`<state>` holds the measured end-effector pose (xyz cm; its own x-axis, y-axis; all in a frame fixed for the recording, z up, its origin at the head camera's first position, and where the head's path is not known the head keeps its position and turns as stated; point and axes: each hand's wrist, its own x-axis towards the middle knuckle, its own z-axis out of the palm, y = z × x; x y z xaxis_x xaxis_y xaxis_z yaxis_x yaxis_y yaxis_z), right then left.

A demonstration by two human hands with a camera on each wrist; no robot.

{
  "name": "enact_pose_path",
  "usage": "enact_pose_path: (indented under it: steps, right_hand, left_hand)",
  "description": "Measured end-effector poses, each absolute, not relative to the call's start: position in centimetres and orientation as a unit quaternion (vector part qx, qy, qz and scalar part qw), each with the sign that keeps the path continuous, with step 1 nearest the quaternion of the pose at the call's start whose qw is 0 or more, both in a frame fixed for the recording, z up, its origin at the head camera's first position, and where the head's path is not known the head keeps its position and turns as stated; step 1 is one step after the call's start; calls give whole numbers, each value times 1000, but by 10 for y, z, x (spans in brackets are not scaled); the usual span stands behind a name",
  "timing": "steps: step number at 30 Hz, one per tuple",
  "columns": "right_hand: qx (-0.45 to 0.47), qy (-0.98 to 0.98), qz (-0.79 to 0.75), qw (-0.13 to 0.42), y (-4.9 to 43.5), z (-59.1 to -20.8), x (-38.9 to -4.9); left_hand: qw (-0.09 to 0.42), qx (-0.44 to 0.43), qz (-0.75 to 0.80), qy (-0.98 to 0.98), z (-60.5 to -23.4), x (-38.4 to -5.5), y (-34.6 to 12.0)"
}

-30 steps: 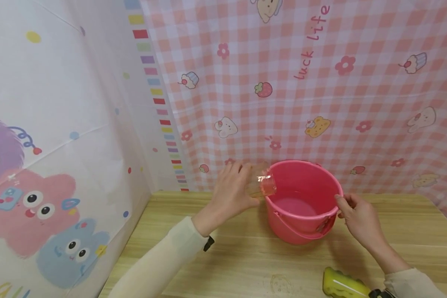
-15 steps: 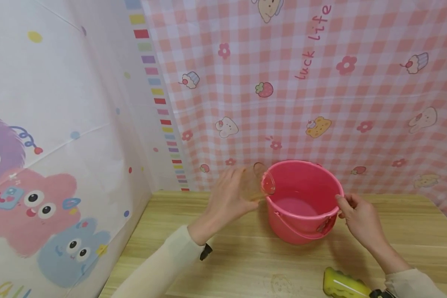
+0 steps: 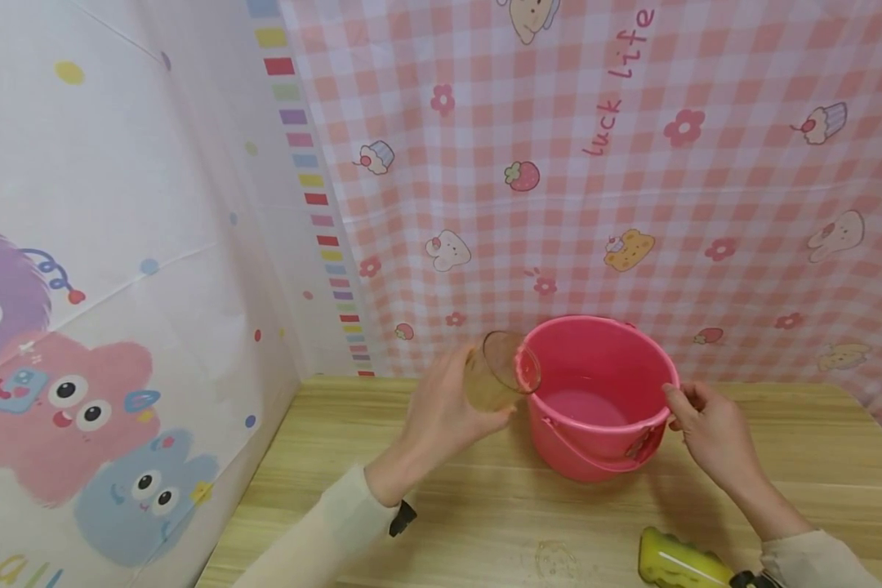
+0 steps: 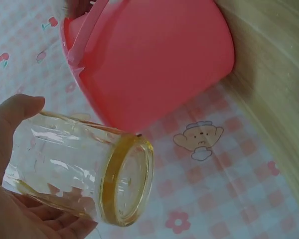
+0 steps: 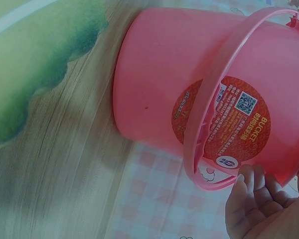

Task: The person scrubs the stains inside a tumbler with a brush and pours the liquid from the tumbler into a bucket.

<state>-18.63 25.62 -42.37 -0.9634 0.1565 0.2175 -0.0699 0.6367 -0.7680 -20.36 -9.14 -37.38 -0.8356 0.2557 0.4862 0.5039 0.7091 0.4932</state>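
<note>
My left hand (image 3: 441, 408) grips a clear amber drinking glass (image 3: 488, 377) just left of the pink bucket (image 3: 581, 453). The glass leans, its mouth up and toward the bucket's left rim. In the left wrist view, thumb and fingers wrap the glass (image 4: 70, 159) from opposite sides, and its thick base faces the camera. On the bucket's right side, my right hand (image 3: 713, 433) pinches the rim between thumb and fingers. The bucket stands upright with what looks like water in its bottom. Its handle (image 5: 204, 109) hangs down in front of a red round label (image 5: 239, 124).
A yellow-green object with a scalloped edge (image 3: 676, 557) lies at the front right, beside the right wrist. Wet marks (image 3: 554, 562) show on the wooden table (image 3: 470, 523). A pink checked cloth (image 3: 485, 237) hangs behind, and a white printed sheet (image 3: 191, 327) at the left.
The glass has turned back from a steeper tilt at the bucket's rim to a more upright lean, and the left hand has shifted slightly left and down. Right hand and bucket stay put.
</note>
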Motion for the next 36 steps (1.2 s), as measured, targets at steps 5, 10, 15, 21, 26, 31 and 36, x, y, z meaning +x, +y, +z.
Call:
enact_pose_path:
  steps: [5,10,15,21,26,31,36]
  right_hand:
    - [-22,-894,426,138,256,-424,-187]
    - [-21,-894,425,141,256,-424,-187]
    - [-22,-894,426,136,256,-424,-187]
    - [-19,-891,432,141,255,-425,-187]
    - [-20,-892,428,142,255,-425,-187]
    - [-20,-895,424,137,256,-425,-187]
    - [-22,-895,426,131,256,-425,-187]
  left_hand:
    - [181,-194,-342,-901,-379,-197,-92]
    - [179,-198,-366,-891,-385,-191,-92]
    - [174,-201,-401,-877,-395,-184,-92]
    - [161,-208,-440,-858,-406,-176,-89]
    - [151,-224,-474,-838,-418,-170,-88]
    - [138,-235,-502,-821,-427,-164,-86]
    - [123,-244,-511,-815,-435,-158,-83]
